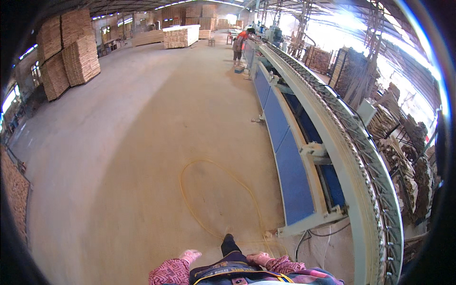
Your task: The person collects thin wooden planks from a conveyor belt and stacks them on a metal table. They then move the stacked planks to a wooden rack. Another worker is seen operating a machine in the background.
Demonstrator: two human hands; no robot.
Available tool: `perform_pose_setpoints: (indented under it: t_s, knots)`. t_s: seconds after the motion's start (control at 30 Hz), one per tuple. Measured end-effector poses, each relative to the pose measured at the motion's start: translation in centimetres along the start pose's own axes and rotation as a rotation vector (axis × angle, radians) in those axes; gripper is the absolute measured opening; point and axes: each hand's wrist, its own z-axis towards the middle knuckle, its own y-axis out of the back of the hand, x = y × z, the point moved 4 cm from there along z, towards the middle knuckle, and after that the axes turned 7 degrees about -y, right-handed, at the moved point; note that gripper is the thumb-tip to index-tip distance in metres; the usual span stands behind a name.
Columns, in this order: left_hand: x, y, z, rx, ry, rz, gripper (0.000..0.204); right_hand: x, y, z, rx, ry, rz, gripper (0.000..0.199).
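Hose, yellow | looped on floor ahead of both hands | hands apart, grip: cannot tell

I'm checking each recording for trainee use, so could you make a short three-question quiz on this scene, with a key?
1. True or false: the yellow hose or cord lies in a curved loop on the floor.
2. Which is nearer the blue-panelled machine: the left hand or the right hand?
3. Fill in: the distant worker wears an ____ top.

Key: 1 true; 2 the right hand; 3 orange.
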Motion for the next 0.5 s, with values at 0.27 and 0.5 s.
perform_pose_setpoints:
  t_s: [0.27, 0.5]
  knots:
    - [-6.6, 10.2, 10.8, 0.344, -0.217, 0.427, 0.042, -2.6, 22.8, 17.8, -0.120, 0.050, -0.485, 0.032]
    - [-17.3, 23.8, 26.0, 0.010, 0.110, -0.003, 0.045, 10.8, 40.1, 29.5, -0.240, 0.202, -0.176, 0.031]
